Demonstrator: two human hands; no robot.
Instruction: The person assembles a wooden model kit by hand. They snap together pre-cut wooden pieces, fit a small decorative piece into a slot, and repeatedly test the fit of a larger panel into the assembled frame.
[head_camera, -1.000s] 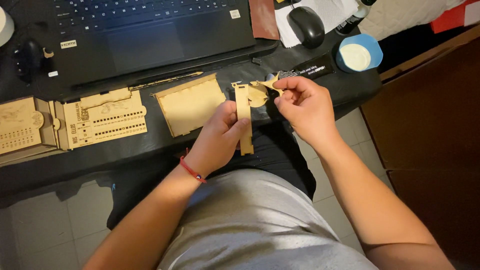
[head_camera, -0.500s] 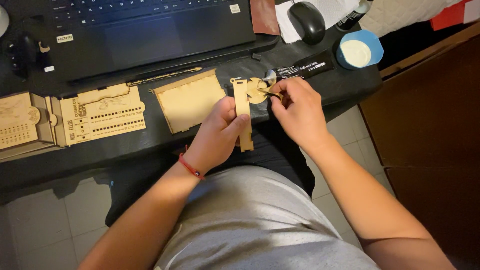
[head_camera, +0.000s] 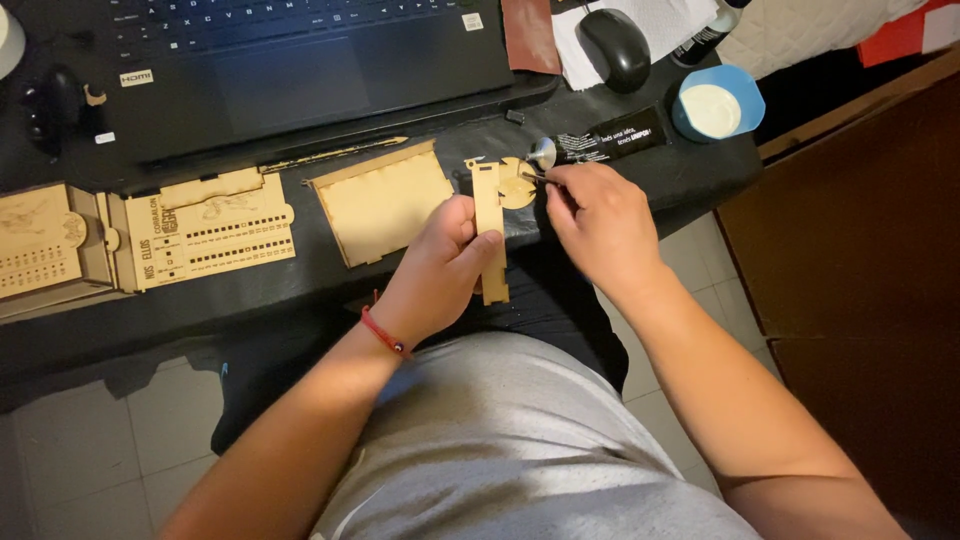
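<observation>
My left hand (head_camera: 445, 262) has a pale tan wood strip (head_camera: 489, 235), red cord at wrist (head_camera: 384, 333). Desk (head_camera: 330, 275) black. Left of strip: tan panel (head_camera: 383, 203), plain; further left tan board (head_camera: 212, 232) w/ dotted rows. Above strip: black laptop (head_camera: 290, 70). Right: blue cup (head_camera: 718, 104), white inside. Shirt (head_camera: 510, 450) grey.

A flat black tube (head_camera: 612, 137) with pale print lies slanted on the dark counter (head_camera: 650, 185), its silvery cap end just beside the right hand's (head_camera: 598, 222) fingertips and a blue tub (head_camera: 717, 103) near its other end. On the black laptop (head_camera: 300, 70) at the far edge of the counter, a small white rectangular sticker (head_camera: 137, 77) sits on the left palm rest and a smaller pale square one (head_camera: 472, 22) on the right. The laptop's screen is out of view.
</observation>
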